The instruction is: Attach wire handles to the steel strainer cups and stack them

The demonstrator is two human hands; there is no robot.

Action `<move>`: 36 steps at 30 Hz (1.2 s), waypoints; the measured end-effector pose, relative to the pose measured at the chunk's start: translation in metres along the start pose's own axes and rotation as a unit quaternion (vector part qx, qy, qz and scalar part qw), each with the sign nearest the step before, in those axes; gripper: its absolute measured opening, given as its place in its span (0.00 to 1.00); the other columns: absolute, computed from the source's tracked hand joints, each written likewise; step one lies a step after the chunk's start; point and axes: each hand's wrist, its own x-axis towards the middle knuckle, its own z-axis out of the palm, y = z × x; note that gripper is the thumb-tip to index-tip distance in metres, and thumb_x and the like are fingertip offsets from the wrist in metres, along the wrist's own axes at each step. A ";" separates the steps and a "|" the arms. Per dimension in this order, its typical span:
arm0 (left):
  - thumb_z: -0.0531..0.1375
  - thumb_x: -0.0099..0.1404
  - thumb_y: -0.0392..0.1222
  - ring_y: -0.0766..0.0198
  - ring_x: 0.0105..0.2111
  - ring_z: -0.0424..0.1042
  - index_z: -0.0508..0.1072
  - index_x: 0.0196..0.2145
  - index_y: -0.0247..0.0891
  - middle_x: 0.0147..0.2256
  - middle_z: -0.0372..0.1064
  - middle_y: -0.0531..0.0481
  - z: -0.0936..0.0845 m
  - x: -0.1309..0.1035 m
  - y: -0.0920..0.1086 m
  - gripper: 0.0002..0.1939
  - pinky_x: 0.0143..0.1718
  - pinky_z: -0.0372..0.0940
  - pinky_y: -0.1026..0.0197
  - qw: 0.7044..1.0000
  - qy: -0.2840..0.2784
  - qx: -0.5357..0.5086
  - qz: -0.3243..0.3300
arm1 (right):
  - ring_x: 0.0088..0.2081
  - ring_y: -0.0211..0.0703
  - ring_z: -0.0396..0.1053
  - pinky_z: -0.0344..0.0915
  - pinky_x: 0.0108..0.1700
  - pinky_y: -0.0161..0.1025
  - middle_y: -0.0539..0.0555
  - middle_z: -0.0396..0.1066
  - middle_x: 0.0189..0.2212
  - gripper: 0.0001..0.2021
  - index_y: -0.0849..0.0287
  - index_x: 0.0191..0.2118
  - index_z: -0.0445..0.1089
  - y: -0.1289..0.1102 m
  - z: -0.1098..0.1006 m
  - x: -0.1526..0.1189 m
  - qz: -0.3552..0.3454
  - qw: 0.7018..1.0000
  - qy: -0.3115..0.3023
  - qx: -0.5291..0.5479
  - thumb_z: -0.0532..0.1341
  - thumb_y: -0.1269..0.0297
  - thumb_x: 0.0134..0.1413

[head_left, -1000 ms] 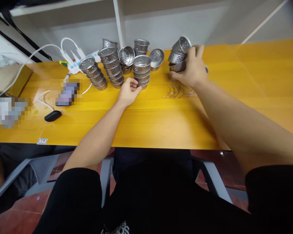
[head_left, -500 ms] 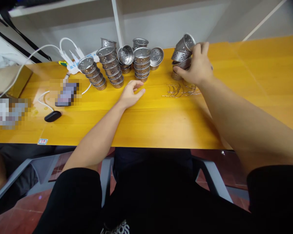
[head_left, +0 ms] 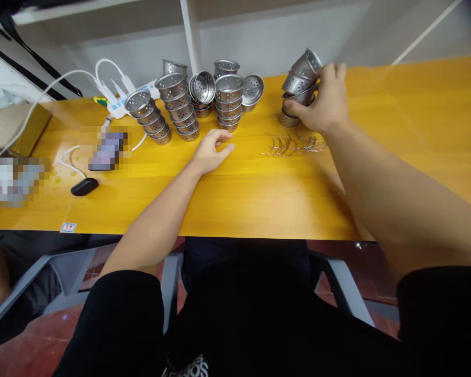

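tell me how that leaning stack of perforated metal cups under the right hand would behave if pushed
The leaning stack of perforated silver metal cups probably topples easily: its top cups tilt sideways. The thin, holed walls suggest it is light. On the glossy yellow wooden table it may slide, so the right hand should grip low.

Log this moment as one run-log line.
right hand: grip on leaning stack of perforated metal cups | left hand: open, flat on yellow wooden table | thin bent wire pieces: beside right hand
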 end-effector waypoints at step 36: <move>0.84 0.69 0.74 0.33 0.80 0.82 0.66 0.83 0.48 0.80 0.77 0.33 0.001 0.016 -0.035 0.59 0.86 0.78 0.30 0.991 -0.025 -0.056 0.115 | 0.66 0.77 0.82 0.79 0.78 0.81 0.64 0.85 0.60 0.36 0.41 0.57 0.86 -0.046 0.061 -0.087 -0.249 0.910 -0.120 0.311 0.71 0.13 0.71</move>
